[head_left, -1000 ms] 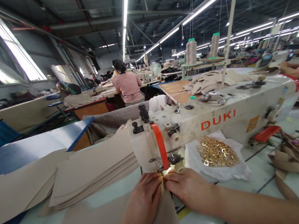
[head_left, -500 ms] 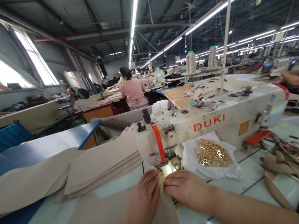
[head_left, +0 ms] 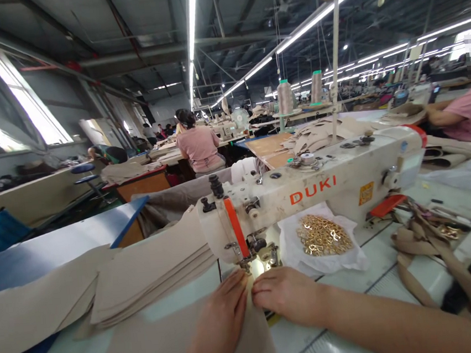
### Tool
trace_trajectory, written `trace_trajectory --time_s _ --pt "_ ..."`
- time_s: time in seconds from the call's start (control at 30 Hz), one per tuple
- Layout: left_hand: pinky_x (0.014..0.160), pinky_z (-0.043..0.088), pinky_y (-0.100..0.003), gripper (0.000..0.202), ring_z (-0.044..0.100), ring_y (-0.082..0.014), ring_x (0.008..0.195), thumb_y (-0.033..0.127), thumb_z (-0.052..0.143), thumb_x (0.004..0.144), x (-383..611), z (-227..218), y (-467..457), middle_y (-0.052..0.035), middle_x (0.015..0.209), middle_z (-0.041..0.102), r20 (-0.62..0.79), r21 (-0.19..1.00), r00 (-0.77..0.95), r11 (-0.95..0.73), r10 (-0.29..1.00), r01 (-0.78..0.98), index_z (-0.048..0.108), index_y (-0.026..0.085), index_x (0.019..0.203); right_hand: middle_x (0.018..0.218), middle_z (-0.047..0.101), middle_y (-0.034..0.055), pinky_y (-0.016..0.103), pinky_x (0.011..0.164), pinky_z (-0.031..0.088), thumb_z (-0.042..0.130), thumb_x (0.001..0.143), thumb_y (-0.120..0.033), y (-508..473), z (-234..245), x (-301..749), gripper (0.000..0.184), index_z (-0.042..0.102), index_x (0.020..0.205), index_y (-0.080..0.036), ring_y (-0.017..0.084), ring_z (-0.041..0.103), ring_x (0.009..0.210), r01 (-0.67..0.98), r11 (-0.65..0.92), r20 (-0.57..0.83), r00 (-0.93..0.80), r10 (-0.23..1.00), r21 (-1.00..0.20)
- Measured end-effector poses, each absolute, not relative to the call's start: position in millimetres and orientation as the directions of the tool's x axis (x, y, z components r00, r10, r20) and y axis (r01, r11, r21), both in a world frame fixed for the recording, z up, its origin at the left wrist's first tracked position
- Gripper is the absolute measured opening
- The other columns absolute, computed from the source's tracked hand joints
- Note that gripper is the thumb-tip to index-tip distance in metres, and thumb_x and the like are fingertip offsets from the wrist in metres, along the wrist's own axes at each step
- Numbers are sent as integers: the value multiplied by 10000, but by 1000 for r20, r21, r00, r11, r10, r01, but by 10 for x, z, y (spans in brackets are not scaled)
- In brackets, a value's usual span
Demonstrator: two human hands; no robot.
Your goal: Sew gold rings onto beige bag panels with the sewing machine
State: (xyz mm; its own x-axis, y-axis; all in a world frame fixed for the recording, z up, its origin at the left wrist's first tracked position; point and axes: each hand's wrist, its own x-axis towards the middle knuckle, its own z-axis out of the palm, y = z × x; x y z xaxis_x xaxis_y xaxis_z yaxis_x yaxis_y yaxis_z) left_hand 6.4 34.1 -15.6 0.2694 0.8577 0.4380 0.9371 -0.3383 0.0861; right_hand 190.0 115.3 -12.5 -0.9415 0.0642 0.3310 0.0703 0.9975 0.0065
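Note:
A beige fabric piece (head_left: 246,336) lies on the pale sewing table, its far end under the needle area of a white sewing machine (head_left: 269,198) marked DUKI. My left hand (head_left: 225,310) presses on the fabric close to the presser foot (head_left: 248,268), fingers together and thumb along the edge. At the right edge of the same fabric, my right hand (head_left: 286,296) has its fingers closed against it. Both sets of fingertips are just in front of the lit needle area. The fabric between and under the hands is partly hidden.
A stack of beige panels (head_left: 152,267) lies left of the machine. Gold metal rings (head_left: 323,234) sit on white cloth (head_left: 288,238) under its arm. Tan straps (head_left: 429,246) lie at right. One person (head_left: 197,144) sits ahead; another person's arm (head_left: 442,115) is at right.
The view has turned slightly right, so the machine and table appear shifted left. Both hands keep their place on the fabric by the needle. More of the co-worker at right shows.

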Motion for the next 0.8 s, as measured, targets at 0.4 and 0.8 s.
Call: trace_trajectory --time_s 0.4,0.8 --pt "895 540 -368 288 671 -211 1001 227 470 877 58 -123 410 -64 1110 705 464 111 238 -322 853 940 684 220 1069 1015 659 64 248 949 402 491 913 -161 1200 -143 1868 113 601 926 -134 167 580 985 93 996 328 -940 93 -14" --pt "908 538 -387 282 656 -230 1029 215 460 878 62 -134 418 -77 1118 699 445 185 191 -299 875 936 681 204 1054 1005 651 88 269 917 427 488 910 -145 1202 -142 1870 122 603 940 -115 178 572 999 95 993 322 -940 114 -75"
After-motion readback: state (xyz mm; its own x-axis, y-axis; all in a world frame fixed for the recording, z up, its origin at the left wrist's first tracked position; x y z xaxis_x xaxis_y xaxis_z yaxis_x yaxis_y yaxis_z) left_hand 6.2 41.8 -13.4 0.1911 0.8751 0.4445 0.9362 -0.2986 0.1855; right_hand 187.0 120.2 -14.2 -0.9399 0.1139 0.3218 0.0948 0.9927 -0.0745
